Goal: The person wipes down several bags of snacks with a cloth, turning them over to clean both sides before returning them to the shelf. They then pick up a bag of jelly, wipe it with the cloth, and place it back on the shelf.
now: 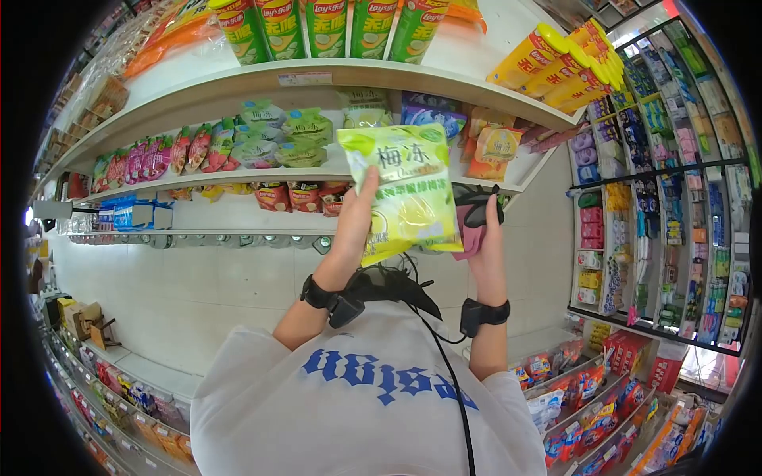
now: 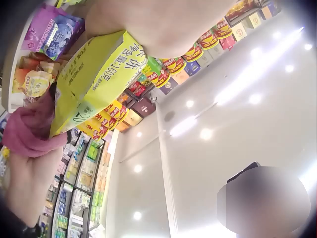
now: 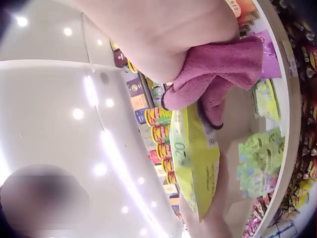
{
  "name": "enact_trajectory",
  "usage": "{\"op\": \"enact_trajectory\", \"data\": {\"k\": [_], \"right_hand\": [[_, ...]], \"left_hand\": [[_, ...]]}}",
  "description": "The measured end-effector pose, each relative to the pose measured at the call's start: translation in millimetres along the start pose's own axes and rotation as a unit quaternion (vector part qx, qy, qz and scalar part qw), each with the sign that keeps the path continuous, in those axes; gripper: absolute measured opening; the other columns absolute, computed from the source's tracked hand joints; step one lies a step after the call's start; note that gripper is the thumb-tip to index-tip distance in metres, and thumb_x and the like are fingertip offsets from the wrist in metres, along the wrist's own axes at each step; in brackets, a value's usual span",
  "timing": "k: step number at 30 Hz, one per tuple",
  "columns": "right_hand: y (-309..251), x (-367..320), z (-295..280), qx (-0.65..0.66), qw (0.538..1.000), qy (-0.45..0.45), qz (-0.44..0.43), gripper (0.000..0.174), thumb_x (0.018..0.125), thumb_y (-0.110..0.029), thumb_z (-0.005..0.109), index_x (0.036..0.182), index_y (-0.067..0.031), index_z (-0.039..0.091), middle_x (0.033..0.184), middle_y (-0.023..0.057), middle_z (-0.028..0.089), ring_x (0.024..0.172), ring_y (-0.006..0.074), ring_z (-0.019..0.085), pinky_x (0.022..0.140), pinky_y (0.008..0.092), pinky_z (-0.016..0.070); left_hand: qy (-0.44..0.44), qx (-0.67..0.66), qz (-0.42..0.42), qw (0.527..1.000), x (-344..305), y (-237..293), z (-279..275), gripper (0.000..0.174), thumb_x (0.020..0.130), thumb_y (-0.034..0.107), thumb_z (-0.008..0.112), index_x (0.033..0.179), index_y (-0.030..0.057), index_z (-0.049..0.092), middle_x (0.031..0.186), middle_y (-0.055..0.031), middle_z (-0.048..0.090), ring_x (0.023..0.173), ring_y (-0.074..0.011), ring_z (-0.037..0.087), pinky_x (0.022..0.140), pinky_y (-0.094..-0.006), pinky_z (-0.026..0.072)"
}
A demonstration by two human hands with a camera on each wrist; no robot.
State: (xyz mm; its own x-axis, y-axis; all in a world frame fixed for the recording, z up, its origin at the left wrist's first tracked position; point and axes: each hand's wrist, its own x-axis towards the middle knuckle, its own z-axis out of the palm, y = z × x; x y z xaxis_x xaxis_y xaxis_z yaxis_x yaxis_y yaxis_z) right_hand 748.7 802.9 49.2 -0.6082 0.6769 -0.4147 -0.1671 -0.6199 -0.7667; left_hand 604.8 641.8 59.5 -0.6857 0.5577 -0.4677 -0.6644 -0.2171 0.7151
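Observation:
A yellow-green bag of plum jelly [image 1: 409,194] is held up in front of the chest, its printed front facing up. My left hand [image 1: 355,226] grips the bag's left edge, thumb lying over the front. In my right hand [image 1: 487,250] is a fuzzy purple cloth [image 3: 228,64] with a dark edge, bunched up and pressed close to the bag's right side. The left wrist view shows the cloth right beside the bag's lower corner. Most of the right hand's fingers are hidden behind the cloth.
Ahead, a white shelf [image 1: 222,181] carries several green jelly bags [image 1: 307,127] and orange ones [image 1: 498,147]. Green chip canisters [image 1: 327,28] stand on the shelf above, yellow canisters [image 1: 548,67] at its right end. A tall rack [image 1: 659,174] of packaged goods stands to the right.

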Motion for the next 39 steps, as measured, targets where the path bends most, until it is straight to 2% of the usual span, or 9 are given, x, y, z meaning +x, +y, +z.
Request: {"op": "enact_trajectory", "data": {"k": [6, 11, 13, 16, 22, 30, 34, 38, 39], "right_hand": [[-18.3, -6.8, -10.3, -0.171, 0.98, -0.102, -0.009, 0.043, 0.091, -0.018, 0.073, 0.127, -0.0004, 0.058, 0.108, 0.0018, 0.068, 0.088, 0.008, 0.063, 0.076, 0.0237, 0.0506], [-32.6, 17.6, -40.1, -0.224, 0.964, -0.053, -0.132, 0.033, 0.091, -0.016, 0.074, 0.115, 0.003, 0.062, 0.101, 0.0051, 0.069, 0.082, 0.0081, 0.064, 0.07, 0.0241, 0.0505], [-57.0, 12.7, -40.0, -0.36, 0.918, -0.046, -0.159, 0.029, 0.093, -0.017, 0.072, 0.108, 0.0049, 0.061, 0.095, 0.0081, 0.069, 0.08, 0.0073, 0.064, 0.067, 0.0265, 0.0512], [-54.8, 16.8, -50.6, -0.478, 0.785, -0.129, -0.373, 0.046, 0.085, -0.001, 0.069, 0.128, 0.0062, 0.054, 0.116, 0.0221, 0.065, 0.099, 0.0297, 0.068, 0.08, 0.0346, 0.0542], [-93.7, 9.4, -45.2, -0.536, 0.635, -0.246, -0.498, 0.072, 0.083, -0.014, 0.068, 0.148, 0.0018, 0.039, 0.158, 0.0252, 0.028, 0.148, 0.0393, 0.025, 0.119, 0.051, 0.0226], [-131.4, 62.9, -74.4, -0.458, 0.752, -0.191, -0.434, 0.062, 0.091, -0.023, 0.061, 0.146, 0.0017, 0.043, 0.151, 0.0229, 0.041, 0.144, 0.0395, 0.034, 0.118, 0.0465, 0.0262], [-132.3, 54.4, -65.3, -0.463, 0.667, -0.306, -0.497, 0.056, 0.092, -0.022, 0.06, 0.142, -0.0002, 0.048, 0.147, 0.0163, 0.048, 0.141, 0.0368, 0.039, 0.118, 0.0453, 0.028], [-139.0, 60.0, -62.9, -0.522, 0.643, -0.269, -0.492, 0.052, 0.092, -0.023, 0.06, 0.139, -0.0026, 0.053, 0.146, 0.0131, 0.05, 0.142, 0.0348, 0.038, 0.119, 0.0458, 0.0266], [-136.3, 69.4, -61.0, -0.543, 0.615, -0.176, -0.544, 0.047, 0.096, -0.026, 0.059, 0.135, -0.0015, 0.055, 0.134, 0.0151, 0.06, 0.129, 0.031, 0.053, 0.112, 0.0411, 0.0371]], "left_hand": [[-0.071, 0.097, 0.0, 0.993, -1.5, -19.9, 31.3, 0.053, 0.097, 0.038, 0.065, 0.127, -0.0052, 0.058, 0.113, -0.0106, 0.067, 0.097, -0.0124, 0.064, 0.085, -0.0284, 0.0506], [-0.058, 0.307, 0.313, 0.897, 17.2, -44.5, 55.2, 0.071, 0.091, 0.019, 0.072, 0.149, -0.0011, 0.036, 0.143, -0.0176, 0.048, 0.125, -0.0241, 0.054, 0.1, -0.0358, 0.0477], [-0.136, 0.276, 0.308, 0.9, -6.5, -41.5, 94.0, 0.085, 0.088, 0.013, 0.073, 0.156, 0.0045, 0.022, 0.151, -0.0191, 0.039, 0.137, -0.0294, 0.044, 0.111, -0.0415, 0.0393], [-0.135, 0.34, 0.367, 0.855, -12.0, -50.7, 138.2, 0.09, 0.089, 0.012, 0.073, 0.158, 0.0075, 0.017, 0.154, -0.0189, 0.036, 0.139, -0.0313, 0.041, 0.114, -0.0434, 0.0341], [-0.117, 0.066, 0.143, 0.981, 10.1, -70.2, 173.7, 0.056, 0.1, 0.031, 0.059, 0.146, 0.0043, 0.043, 0.129, -0.0074, 0.057, 0.118, -0.0164, 0.054, 0.101, -0.03, 0.0437], [-0.073, 0.071, 0.061, 0.993, 14.0, -108.2, 189.2, 0.054, 0.105, 0.047, 0.047, 0.131, 0.0007, 0.055, 0.118, -0.0058, 0.063, 0.103, -0.0095, 0.059, 0.087, -0.027, 0.049], [-0.031, 0.121, 0.098, 0.987, 19.0, -103.7, 191.3, 0.06, 0.105, 0.052, 0.041, 0.135, 0.0021, 0.053, 0.117, -0.0072, 0.063, 0.107, -0.0117, 0.057, 0.09, -0.0281, 0.0485], [-0.056, 0.126, 0.086, 0.987, 18.1, -97.3, 185.8, 0.063, 0.105, 0.054, 0.039, 0.132, 0.0, 0.055, 0.118, -0.0082, 0.064, 0.103, -0.0127, 0.06, 0.09, -0.0282, 0.0485], [-0.057, 0.112, 0.068, 0.99, 17.3, -97.1, 185.3, 0.063, 0.105, 0.055, 0.039, 0.131, -0.0003, 0.056, 0.119, -0.0083, 0.064, 0.104, -0.013, 0.06, 0.091, -0.0284, 0.0487]]}}
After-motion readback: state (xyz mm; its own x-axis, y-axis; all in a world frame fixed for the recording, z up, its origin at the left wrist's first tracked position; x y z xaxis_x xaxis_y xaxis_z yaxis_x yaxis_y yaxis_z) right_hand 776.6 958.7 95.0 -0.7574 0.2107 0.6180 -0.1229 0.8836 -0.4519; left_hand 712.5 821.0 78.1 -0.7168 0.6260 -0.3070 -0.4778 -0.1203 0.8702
